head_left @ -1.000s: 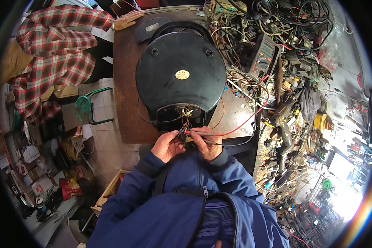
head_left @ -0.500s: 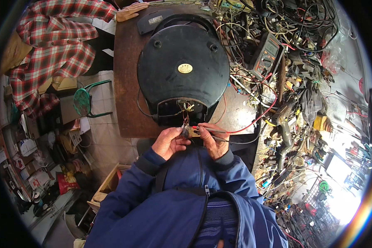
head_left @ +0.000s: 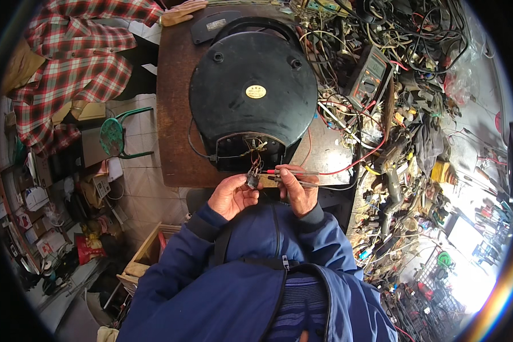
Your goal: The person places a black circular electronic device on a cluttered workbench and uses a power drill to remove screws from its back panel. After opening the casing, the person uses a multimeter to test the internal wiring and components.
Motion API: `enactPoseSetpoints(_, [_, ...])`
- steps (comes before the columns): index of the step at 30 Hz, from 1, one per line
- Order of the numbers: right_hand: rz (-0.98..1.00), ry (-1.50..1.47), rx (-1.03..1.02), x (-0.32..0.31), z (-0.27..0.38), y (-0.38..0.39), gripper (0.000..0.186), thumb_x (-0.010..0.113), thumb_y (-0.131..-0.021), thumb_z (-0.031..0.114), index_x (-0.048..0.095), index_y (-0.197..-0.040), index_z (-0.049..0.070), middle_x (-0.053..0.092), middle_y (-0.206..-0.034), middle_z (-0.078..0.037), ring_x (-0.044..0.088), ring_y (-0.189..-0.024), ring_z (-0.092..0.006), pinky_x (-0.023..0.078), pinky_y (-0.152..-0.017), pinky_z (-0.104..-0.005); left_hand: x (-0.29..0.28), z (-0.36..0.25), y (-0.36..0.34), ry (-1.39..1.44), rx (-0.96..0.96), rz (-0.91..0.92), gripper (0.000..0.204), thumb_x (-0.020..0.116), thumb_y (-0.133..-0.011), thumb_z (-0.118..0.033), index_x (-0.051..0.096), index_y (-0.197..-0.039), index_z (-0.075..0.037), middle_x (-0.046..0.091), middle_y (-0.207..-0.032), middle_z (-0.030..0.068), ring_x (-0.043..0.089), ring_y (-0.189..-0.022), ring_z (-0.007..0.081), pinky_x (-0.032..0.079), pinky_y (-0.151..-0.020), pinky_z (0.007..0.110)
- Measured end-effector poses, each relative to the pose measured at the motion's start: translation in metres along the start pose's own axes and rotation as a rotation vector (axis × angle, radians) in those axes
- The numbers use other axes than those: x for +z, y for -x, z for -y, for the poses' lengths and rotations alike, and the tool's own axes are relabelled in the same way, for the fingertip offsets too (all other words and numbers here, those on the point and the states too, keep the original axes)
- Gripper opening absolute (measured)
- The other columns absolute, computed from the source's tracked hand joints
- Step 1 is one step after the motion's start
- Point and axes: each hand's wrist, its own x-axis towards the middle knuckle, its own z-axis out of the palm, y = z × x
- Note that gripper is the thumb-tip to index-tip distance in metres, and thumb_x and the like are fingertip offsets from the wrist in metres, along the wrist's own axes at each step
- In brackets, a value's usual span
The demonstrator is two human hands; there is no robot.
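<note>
A round black appliance lies with its underside up at the table's near edge. Thin wires come out of an uncovered recess in its near side. They run to a small dark electrical part, which my left hand pinches between thumb and fingers. My right hand is closed around a red-tipped test probe and a black test probe, held roughly side by side. Their tips point left at the wired part; whether they touch it I cannot tell. Leads run right toward a multimeter.
The brown wooden table carries a dark cover plate at the back. Tangled cables and loose parts pile up on the right. Far left, a person in a checked shirt rests a hand on the table, near a green stool.
The probes in my right hand have swung to lie flatter, their tips slightly higher beside the part. My left hand keeps its pinch, with the part tilted a little.
</note>
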Motion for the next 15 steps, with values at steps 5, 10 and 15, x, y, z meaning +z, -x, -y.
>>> enactPoseSetpoints(5, [0.003, -0.031, 0.010, -0.0026, -0.0054, -0.0014, 0.030, 0.068, -0.100, 0.023, 0.071, -0.109, -0.004, 0.064, -0.073, -0.003, 0.054, -0.056, -0.0072, 0.042, -0.052, -0.0227, 0.0006, 0.0019, 0.0004, 0.013, -0.007, -0.008, 0.034, 0.051, -0.105, -0.025, 0.060, -0.124, 0.002, 0.070, -0.110, 0.0163, 0.071, -0.092, 0.0227, 0.062, -0.082, 0.036])
enactPoseSetpoints(10, [0.036, -0.007, 0.015, -0.0049, -0.0057, -0.0029, 0.032, 0.067, -0.100, 0.025, 0.071, -0.110, -0.006, 0.065, -0.073, -0.005, 0.055, -0.056, -0.0089, 0.043, -0.052, -0.0237, 0.0038, 0.0031, 0.0017, -0.003, 0.006, -0.058, 0.034, 0.049, -0.106, -0.024, 0.058, -0.125, 0.003, 0.070, -0.113, 0.0173, 0.071, -0.096, 0.0241, 0.062, -0.084, 0.037])
enactPoseSetpoints(15, [0.063, -0.021, 0.022, -0.0014, -0.0059, 0.0001, 0.032, 0.068, -0.100, 0.025, 0.072, -0.109, -0.005, 0.066, -0.075, -0.005, 0.056, -0.056, -0.0087, 0.044, -0.052, -0.0240, 0.0073, 0.0059, 0.0028, -0.029, 0.039, -0.152, 0.032, 0.052, -0.105, -0.022, 0.058, -0.124, 0.002, 0.068, -0.112, 0.0157, 0.070, -0.097, 0.0239, 0.062, -0.085, 0.036])
